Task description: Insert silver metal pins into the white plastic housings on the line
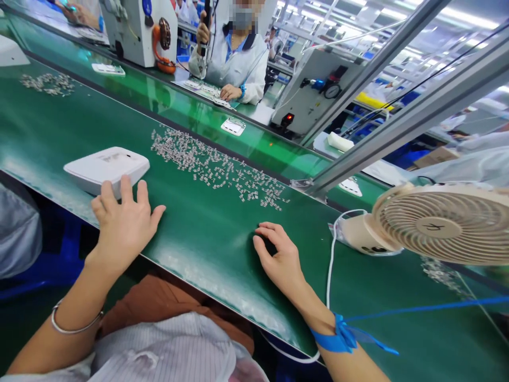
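Observation:
My left hand (126, 218) is spread out, its fingertips at the near edge of a white plastic housing (109, 163) lying on the green work surface (207, 233). Whether the fingers touch the housing or hover just over it, I cannot tell. Over the bare green surface, my right hand (280, 254) is held with fingers curved and a gap between thumb and forefinger; nothing shows in it. A blue strap (337, 334) circles my right wrist. Beyond both hands spreads a scatter of small metal pieces (214, 164).
A beige fan (437, 225) stands at right, with a white cable (330, 270) running down beside it. A slanted metal post (358, 154) rises behind. White panels (233, 126) lie on the conveyor (270, 143), across which a co-worker (238, 63) sits. More small pieces (47, 84) lie far left.

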A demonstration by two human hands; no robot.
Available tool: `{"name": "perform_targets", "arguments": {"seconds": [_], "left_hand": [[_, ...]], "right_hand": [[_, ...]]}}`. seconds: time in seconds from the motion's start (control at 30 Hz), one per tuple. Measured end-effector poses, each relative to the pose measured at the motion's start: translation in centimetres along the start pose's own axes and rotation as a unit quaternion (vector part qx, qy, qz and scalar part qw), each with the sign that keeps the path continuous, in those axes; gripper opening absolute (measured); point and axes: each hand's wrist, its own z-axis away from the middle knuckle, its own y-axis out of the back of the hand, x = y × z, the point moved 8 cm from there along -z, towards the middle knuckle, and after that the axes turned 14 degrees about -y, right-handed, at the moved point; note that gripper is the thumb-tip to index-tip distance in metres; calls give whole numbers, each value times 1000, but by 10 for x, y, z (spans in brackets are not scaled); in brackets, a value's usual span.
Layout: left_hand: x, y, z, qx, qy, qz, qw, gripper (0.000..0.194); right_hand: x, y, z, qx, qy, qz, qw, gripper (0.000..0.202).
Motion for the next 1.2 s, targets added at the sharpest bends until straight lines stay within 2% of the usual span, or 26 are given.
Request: {"name": "perform_targets", "arguments": {"seconds": [0.07,0.13,0.2,0.27,0.33,0.4,0.43,0.6,0.73,0.83,0.97,1.1,1.2], "left_hand": [[-18,-13,-7,-22,9,22,999,61],[-43,-23,-16,-32,50,49,997,73],[-68,-26,-29,-20,91,56,994,85],[-80,-25,-49,-3,74,49,996,87],[-77,-32,-74,-34,17,62,997,80],[-67,-50,-100,-106,-20,97,989,74],[-63,-59,-112,-124,-22,108,986,72],[-42,-99,-161,-134,48,149,978,76],[-18,-121,-177,-144,12,171,975,82],[-9,-125,-182,-134,-24,181,974,84],[-10,-119,-187,-122,-49,193,972,79],[-36,-100,-197,-61,-5,192,979,59],[-62,-97,-204,-43,51,199,978,53]], "right_hand": [[1,-1,1,0,2,5,1000,16],[1,-2,2,1,6,12,1000,17],[1,-2,3,3,13,21,1000,18],[1,-3,3,8,24,30,999,19],[1,-3,4,13,34,34,999,19],[2,-3,4,15,39,38,998,19],[2,-4,4,15,40,39,998,19],[2,-4,4,19,48,47,998,22],[1,-4,4,24,56,60,996,22],[-3,-4,3,31,69,74,994,20],[-7,-3,2,30,78,83,993,19],[-8,-2,1,31,79,82,993,19],[-8,-2,1,30,79,82,993,19]]}}
